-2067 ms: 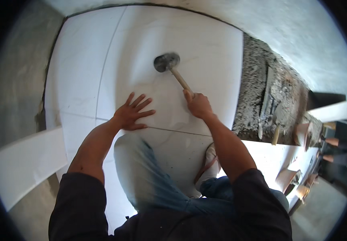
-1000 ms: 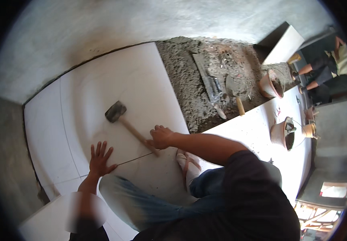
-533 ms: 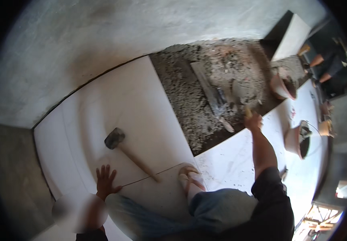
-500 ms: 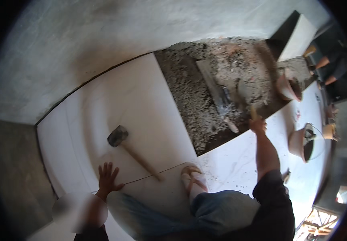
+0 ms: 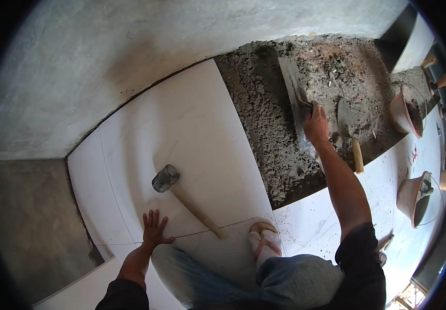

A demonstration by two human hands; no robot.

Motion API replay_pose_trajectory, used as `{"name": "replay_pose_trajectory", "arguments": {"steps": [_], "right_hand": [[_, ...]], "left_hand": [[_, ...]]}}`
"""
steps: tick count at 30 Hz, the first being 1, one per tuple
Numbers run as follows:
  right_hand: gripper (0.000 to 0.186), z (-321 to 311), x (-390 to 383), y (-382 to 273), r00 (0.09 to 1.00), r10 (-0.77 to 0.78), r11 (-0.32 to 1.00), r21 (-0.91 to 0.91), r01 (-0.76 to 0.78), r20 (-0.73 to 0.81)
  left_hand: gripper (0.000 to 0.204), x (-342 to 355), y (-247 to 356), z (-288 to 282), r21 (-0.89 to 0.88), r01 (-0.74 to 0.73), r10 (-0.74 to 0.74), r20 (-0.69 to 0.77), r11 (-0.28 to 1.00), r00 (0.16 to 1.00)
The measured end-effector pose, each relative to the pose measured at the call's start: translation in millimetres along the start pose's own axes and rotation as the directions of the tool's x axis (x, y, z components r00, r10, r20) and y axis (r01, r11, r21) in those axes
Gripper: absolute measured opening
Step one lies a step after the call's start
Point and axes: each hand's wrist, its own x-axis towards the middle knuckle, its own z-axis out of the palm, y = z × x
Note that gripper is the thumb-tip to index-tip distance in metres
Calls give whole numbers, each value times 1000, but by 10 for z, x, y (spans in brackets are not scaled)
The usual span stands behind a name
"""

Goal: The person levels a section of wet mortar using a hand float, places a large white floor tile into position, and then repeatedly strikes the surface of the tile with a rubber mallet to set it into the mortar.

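Left hand (image 5: pixel 154 234), fingers wide, rests on tile (image 5: pixel 197 121); right hand (image 5: pixel 317 126) grips a float (image 5: pixel 291 82) on mortar (image 5: pixel 262 116), best held level.

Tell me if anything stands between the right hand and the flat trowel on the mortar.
Nothing visible does: the right hand is right at the flat trowel, though how firmly it grips is unclear. The wooden-handled trowel lies to their right, and the mallet lies off to the left.

Grey wall (image 5: pixel 104 67) — darker side wall (image 5: pixel 29 206)
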Motion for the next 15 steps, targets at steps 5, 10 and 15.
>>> {"name": "replay_pose_trajectory", "arguments": {"steps": [5,10,15], "right_hand": [[37,-94,-123,-859,970,-71,934,356,-17,234],[40,-17,84,-1292,911,-97,958,287,-24,402],[48,132,296,-1540,870,-140,938,345,-37,473]], "left_hand": [[94,-50,-3,16,15,8,-8,32,1000,999],[93,-68,-30,84,25,-15,14,6,1000,1000],[93,-45,-36,79,16,-21,21,-25,1000,999]]}}
